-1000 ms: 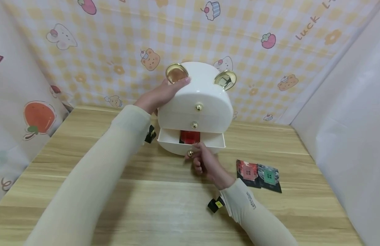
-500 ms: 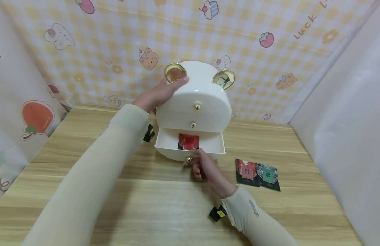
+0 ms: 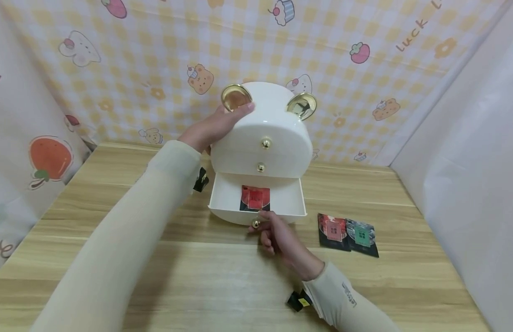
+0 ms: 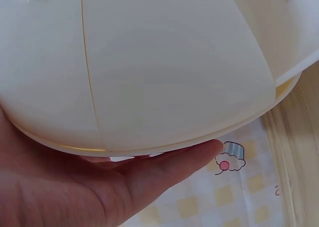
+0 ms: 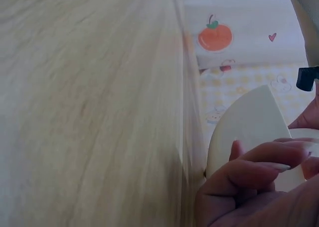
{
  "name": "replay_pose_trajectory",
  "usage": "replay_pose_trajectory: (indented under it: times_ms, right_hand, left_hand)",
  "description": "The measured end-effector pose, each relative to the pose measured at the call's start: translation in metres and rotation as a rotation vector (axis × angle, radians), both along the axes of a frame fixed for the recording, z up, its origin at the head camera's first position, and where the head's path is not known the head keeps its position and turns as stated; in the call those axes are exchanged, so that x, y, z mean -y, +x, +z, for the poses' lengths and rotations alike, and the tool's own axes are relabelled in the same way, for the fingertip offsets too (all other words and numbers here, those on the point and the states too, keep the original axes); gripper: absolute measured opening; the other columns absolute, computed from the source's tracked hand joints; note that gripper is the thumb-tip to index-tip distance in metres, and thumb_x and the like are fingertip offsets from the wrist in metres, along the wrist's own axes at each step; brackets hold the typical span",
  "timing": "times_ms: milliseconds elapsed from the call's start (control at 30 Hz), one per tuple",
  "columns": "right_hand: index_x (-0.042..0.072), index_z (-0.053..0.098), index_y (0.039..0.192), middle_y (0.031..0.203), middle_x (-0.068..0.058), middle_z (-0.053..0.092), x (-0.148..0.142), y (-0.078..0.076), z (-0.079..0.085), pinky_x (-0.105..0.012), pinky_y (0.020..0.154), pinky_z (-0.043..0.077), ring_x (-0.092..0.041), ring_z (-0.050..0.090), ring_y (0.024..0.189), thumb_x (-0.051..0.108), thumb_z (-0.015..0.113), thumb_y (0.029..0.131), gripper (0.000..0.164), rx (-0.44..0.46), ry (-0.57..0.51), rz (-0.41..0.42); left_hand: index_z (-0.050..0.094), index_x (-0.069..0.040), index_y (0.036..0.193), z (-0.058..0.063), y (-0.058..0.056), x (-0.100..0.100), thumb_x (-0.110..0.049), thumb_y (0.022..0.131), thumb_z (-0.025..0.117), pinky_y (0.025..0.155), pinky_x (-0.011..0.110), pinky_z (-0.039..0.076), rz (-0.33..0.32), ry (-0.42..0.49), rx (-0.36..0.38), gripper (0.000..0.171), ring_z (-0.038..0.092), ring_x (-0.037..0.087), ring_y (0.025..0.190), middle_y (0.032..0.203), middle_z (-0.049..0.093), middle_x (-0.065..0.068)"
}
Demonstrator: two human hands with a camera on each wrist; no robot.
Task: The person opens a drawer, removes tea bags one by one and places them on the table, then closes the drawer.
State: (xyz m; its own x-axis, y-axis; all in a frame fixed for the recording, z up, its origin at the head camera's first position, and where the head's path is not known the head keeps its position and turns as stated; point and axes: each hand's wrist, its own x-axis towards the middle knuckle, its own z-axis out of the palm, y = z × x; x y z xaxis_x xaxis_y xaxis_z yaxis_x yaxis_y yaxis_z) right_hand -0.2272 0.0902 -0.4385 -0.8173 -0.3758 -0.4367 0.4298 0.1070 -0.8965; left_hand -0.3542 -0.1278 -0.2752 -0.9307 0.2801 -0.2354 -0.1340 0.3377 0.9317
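Observation:
A white storage box point(image 3: 239, 152) with two gold ears and gold knobs stands at the back of the table. My left hand point(image 3: 216, 125) rests on its upper left side, below the gold ear. In the left wrist view, straight fingers point(image 4: 184, 167) lie along the box's edge. The bottom drawer point(image 3: 285, 193) is pulled out, with a red and black sachet point(image 3: 255, 199) lying inside. At the drawer's front, my right hand point(image 3: 285, 244) pinches the gold knob point(image 3: 256, 224); its other fingers curl loosely below.
Two flat sachets, one red point(image 3: 334, 232) and one green point(image 3: 362, 238), lie overlapping on the wooden table point(image 3: 198, 286) to the right. Behind the box hangs a yellow checked cloth point(image 3: 165, 60). A white cloth point(image 3: 468, 138) closes off the right side.
The bottom drawer has slid further out toward me as my right hand moved back with its knob. More of the red sachet shows. The left hand has stayed on the box.

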Motion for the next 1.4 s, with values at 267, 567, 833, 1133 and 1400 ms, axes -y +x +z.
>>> replay_pose_trajectory:
  times_ms: [267, 567, 833, 1133, 1400]
  right_hand:
    - [-0.006, 0.066, 0.108, 0.056, 0.0, 0.053, -0.008, 0.003, 0.007, -0.022, 0.044, 0.033, -0.009, 0.041, 0.044, 0.062, 0.043, 0.092, 0.074, -0.064, 0.107, 0.117]
    - [0.004, 0.068, 0.107, 0.06, -0.004, 0.05, -0.032, -0.004, 0.047, -0.024, 0.044, 0.032, -0.013, 0.04, 0.052, 0.048, 0.049, 0.097, 0.049, -0.35, 0.292, 0.32]
    - [0.015, 0.065, 0.114, 0.065, -0.009, 0.055, -0.044, -0.033, 0.084, -0.033, 0.049, 0.044, -0.021, 0.05, 0.054, 0.044, 0.057, 0.094, 0.037, -0.617, 0.484, 0.345]
    - [0.014, 0.069, 0.104, 0.062, -0.003, 0.059, -0.031, -0.075, 0.071, -0.032, 0.045, 0.043, -0.019, 0.051, 0.05, 0.031, 0.062, 0.093, 0.022, -0.72, 0.628, 0.424]
    - [0.002, 0.06, 0.102, 0.066, -0.006, 0.062, -0.012, -0.09, 0.048, -0.029, 0.05, 0.045, -0.016, 0.054, 0.052, 0.027, 0.059, 0.095, 0.026, -0.609, 0.77, 0.619]
  left_hand:
    - [0.037, -0.036, 0.138, -0.009, -0.012, 0.003, -0.077, 0.081, 0.048, 0.076, 0.048, 0.055, -0.014, 0.021, -0.028, 0.071, 0.067, 0.031, 0.098, 0.116, 0.061, 0.011]
    - [0.039, -0.035, 0.137, -0.007, -0.009, 0.002, -0.077, 0.079, 0.05, 0.076, 0.048, 0.055, -0.001, 0.03, -0.015, 0.072, 0.068, 0.031, 0.098, 0.115, 0.062, 0.011]
    - [0.049, -0.028, 0.127, -0.004, -0.002, 0.0, -0.078, 0.079, 0.049, 0.073, 0.05, 0.055, 0.005, 0.025, -0.004, 0.069, 0.068, 0.032, 0.095, 0.111, 0.064, 0.012]
    - [0.046, -0.029, 0.13, -0.005, -0.004, 0.0, -0.078, 0.08, 0.048, 0.074, 0.049, 0.054, 0.002, 0.023, -0.002, 0.07, 0.068, 0.032, 0.095, 0.113, 0.063, 0.013]
    - [0.042, -0.031, 0.134, -0.006, -0.005, -0.001, -0.075, 0.082, 0.048, 0.075, 0.047, 0.055, 0.006, 0.042, -0.033, 0.068, 0.068, 0.031, 0.094, 0.111, 0.062, 0.013]
